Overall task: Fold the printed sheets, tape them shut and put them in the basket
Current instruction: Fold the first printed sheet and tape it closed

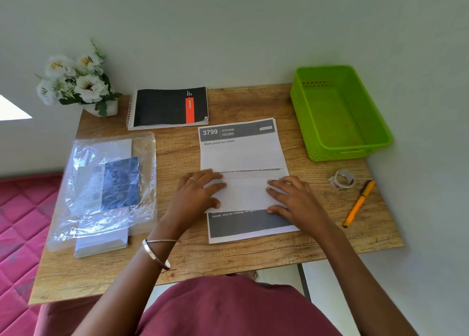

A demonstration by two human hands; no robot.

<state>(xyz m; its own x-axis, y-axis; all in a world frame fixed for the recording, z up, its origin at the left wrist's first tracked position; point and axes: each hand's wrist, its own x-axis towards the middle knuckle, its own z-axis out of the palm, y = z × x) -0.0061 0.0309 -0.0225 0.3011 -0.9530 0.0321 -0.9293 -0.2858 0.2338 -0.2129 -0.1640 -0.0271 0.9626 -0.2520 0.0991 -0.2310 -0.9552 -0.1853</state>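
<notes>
Hands [200,191] flatten sheet [241,155] — tape [342,179], pen [359,203] beside.

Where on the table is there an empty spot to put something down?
Bare wood shows between the notebook and the green basket, and along the near edge below the printed sheet. It is crowded on the left, where the plastic packet lies, and on the right by the tape roll and pen.
</notes>
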